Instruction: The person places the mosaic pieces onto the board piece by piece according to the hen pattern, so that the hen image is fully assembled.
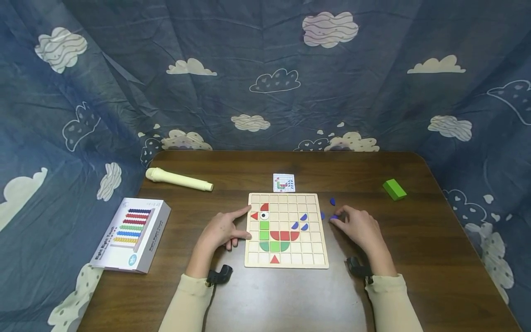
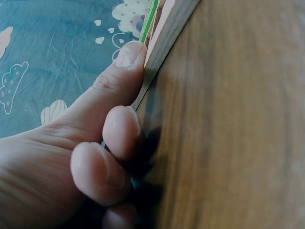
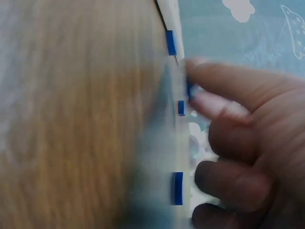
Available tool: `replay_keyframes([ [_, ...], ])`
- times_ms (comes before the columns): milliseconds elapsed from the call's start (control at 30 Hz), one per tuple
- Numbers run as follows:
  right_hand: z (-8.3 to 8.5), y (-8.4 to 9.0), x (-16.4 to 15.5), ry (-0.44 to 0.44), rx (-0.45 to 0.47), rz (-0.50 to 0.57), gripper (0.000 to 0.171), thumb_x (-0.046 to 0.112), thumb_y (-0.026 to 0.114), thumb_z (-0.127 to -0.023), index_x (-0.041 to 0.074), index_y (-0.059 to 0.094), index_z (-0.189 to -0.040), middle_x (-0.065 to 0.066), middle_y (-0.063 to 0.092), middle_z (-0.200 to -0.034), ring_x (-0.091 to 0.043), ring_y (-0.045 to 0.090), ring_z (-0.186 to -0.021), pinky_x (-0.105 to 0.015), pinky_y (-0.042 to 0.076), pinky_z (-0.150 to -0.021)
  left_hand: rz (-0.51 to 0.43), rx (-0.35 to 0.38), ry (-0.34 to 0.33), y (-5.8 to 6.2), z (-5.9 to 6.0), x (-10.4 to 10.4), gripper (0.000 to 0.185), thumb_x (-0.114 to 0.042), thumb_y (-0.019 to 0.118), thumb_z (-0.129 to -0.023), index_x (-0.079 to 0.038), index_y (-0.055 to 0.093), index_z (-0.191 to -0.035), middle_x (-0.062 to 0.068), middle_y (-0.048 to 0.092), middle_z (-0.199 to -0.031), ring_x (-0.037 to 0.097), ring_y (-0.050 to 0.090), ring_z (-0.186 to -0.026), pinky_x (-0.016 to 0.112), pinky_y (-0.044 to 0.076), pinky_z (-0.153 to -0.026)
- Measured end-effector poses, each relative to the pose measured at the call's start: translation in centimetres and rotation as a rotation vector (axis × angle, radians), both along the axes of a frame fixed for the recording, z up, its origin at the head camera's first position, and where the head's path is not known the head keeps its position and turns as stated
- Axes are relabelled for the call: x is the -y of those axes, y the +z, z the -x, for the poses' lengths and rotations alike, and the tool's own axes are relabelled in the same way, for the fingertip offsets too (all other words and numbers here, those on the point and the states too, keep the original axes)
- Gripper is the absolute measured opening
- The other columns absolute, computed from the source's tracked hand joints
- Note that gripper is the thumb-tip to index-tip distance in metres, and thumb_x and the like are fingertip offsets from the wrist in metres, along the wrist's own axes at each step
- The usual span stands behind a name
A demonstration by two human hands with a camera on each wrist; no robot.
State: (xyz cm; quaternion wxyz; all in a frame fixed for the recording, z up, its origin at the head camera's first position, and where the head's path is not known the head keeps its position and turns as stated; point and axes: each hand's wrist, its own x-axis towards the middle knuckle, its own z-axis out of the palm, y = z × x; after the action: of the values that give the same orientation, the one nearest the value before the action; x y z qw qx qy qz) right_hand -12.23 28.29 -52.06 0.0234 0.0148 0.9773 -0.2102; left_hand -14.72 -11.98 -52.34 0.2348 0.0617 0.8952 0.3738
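Observation:
A square wooden grid board (image 1: 307, 260) lies on the table, carrying red, green, blue and white pieces that form a bird-like figure. My left hand (image 1: 220, 229) rests at the board's left edge, index finger and thumb spread along it and touching it; the left wrist view shows the thumb against the rim. Right of the board, my right hand (image 1: 362, 227) pinches a blue half-circle piece (image 1: 333, 217) between thumb and index finger. Close by lie two more blue half-circle pieces: one (image 1: 332, 201) beyond the fingertips, the other (image 1: 322, 215) beside the board's right edge.
A small pattern card (image 1: 284, 183) lies just behind the board. At the back left is a cream microphone-shaped object (image 1: 178, 179). An abacus box (image 1: 128, 235) stands at the left, and a green block (image 1: 394, 189) sits at the right.

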Motion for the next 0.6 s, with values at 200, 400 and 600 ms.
replay_keyframes([
  [200,-1.2,1.6,2.6,0.058,-0.005,0.07,0.032,0.039,0.078,-0.086,0.015,0.069,-0.107,0.002,0.049,-0.058,-0.015,0.044,-0.05,-0.028,0.032,-0.046,0.003,0.001,0.001,-0.1,0.0,0.0,0.092,-0.04,0.089,-0.071,-0.047,0.041,-0.149,0.003,0.062,-0.05,0.015,0.058,-0.038,0.025,0.047,-0.038],
  [400,-2.9,2.1,5.5,0.155,-0.025,0.092,0.028,0.039,0.08,-0.083,0.018,0.071,-0.101,0.008,0.047,-0.055,-0.01,0.04,-0.048,-0.026,0.029,-0.045,0.005,0.004,0.008,0.0,0.0,-0.1,0.092,-0.04,0.089,-0.07,-0.048,0.042,-0.148,0.003,0.062,-0.05,0.015,0.058,-0.038,0.025,0.047,-0.038],
  [600,-3.1,0.9,6.6,0.158,0.022,0.069,0.026,0.043,0.079,-0.083,0.024,0.071,-0.099,0.009,0.049,-0.058,-0.009,0.043,-0.052,-0.027,0.03,-0.05,0.01,0.001,0.016,0.0,0.0,-0.1,0.092,-0.04,0.089,-0.069,-0.047,0.042,-0.148,0.003,0.062,-0.05,0.016,0.059,-0.038,0.025,0.048,-0.039],
])
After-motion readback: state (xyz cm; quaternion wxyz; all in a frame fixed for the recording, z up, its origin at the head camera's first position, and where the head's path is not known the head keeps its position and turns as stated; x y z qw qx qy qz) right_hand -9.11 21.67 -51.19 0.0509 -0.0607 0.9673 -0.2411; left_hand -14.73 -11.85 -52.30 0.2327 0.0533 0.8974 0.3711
